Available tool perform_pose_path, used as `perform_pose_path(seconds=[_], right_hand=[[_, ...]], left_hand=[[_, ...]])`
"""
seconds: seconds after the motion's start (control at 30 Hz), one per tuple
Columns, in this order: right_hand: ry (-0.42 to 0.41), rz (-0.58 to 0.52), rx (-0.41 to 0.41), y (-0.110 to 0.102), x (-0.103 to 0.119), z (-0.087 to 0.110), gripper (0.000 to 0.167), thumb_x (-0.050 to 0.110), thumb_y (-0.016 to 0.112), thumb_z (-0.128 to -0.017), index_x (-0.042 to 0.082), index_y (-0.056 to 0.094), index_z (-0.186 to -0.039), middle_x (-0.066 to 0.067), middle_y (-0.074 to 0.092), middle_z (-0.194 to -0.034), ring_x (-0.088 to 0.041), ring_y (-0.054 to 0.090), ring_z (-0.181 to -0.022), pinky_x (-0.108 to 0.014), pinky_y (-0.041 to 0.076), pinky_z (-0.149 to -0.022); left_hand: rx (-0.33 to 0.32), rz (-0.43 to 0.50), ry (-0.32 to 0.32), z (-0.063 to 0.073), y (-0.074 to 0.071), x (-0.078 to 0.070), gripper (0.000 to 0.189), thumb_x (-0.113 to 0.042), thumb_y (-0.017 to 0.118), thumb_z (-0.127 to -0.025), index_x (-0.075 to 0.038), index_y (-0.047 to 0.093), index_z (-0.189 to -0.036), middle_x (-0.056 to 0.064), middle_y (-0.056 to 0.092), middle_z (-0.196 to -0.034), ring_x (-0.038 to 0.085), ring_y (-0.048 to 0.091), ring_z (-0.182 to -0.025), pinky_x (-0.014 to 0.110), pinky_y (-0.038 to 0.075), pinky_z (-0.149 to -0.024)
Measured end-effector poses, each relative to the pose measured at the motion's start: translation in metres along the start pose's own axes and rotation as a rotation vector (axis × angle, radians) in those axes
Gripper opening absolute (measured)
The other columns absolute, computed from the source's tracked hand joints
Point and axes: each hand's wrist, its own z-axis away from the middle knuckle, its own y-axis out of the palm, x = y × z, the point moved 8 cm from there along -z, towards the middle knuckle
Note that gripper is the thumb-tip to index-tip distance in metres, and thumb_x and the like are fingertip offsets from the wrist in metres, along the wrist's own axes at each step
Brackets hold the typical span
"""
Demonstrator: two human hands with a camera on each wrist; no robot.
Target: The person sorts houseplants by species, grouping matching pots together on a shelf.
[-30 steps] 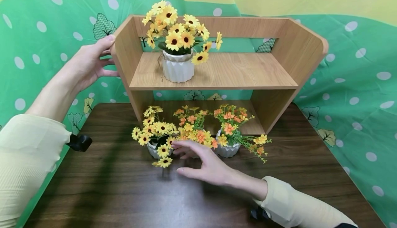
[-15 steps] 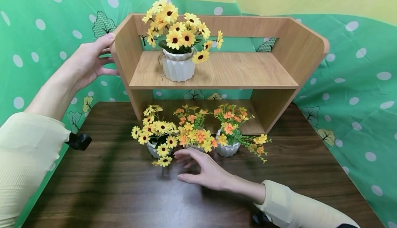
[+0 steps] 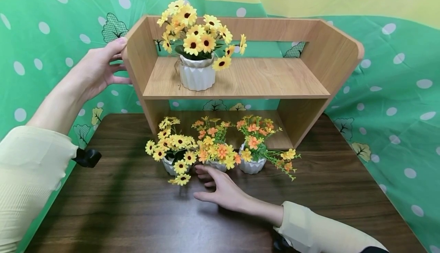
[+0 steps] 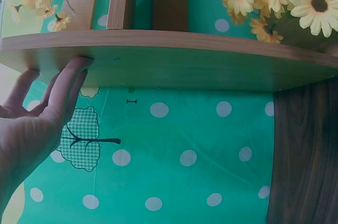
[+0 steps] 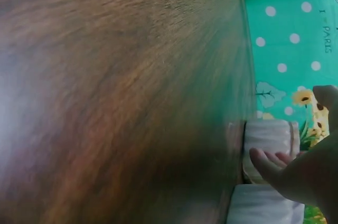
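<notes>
My left hand [image 3: 99,68] rests its fingertips against the outer face of the left side panel of a two-tier wooden shelf [image 3: 275,79]. In the left wrist view, the extended fingers [image 4: 70,84] press on that panel. My right hand [image 3: 228,192] is low over the table, thumb spread from the fingers, holding nothing. Its fingertips are right in front of the middle flower pot [image 3: 215,165], whose blooms are orange and yellow. To the left stands a pot of yellow daisies [image 3: 175,150]; to the right, another pot of orange-yellow flowers [image 3: 253,165].
A white ribbed pot [image 3: 197,76] tied with twine, holding yellow daisies, stands on the upper shelf toward the left. The dark wooden table [image 3: 154,214] carries the shelf and the row of pots. A green and yellow patterned cloth [image 3: 395,92] hangs behind.
My right hand has lowered and drawn back slightly from the blooms, uncovering the middle pot and its flowers. The left hand stays on the side panel, and the pots have not moved.
</notes>
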Motion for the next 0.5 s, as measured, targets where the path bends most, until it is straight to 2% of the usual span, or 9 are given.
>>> perform_pose_path(seconds=[0.3,0.5], right_hand=[[0.065,0.012,-0.079,0.015,-0.012,-0.013,0.093,0.036,0.08,-0.089,0.006,0.029,-0.161,-0.017,0.041,-0.162,-0.034,0.053,-0.142,-0.039,0.051,-0.111],[0.118,0.06,-0.142,0.018,-0.012,-0.023,0.096,0.036,0.08,-0.088,0.003,0.028,-0.161,-0.022,0.04,-0.161,-0.037,0.059,-0.135,-0.043,0.051,-0.111]], left_hand=[[0.003,0.005,-0.002,-0.001,-0.001,0.001,0.062,-0.044,0.063,-0.101,-0.026,0.043,-0.156,0.002,0.031,-0.162,0.03,0.045,-0.134,0.037,0.066,-0.073],[0.003,0.006,0.0,-0.001,-0.001,0.001,0.063,-0.044,0.063,-0.101,-0.025,0.041,-0.157,0.002,0.031,-0.162,0.029,0.046,-0.133,0.037,0.066,-0.072]])
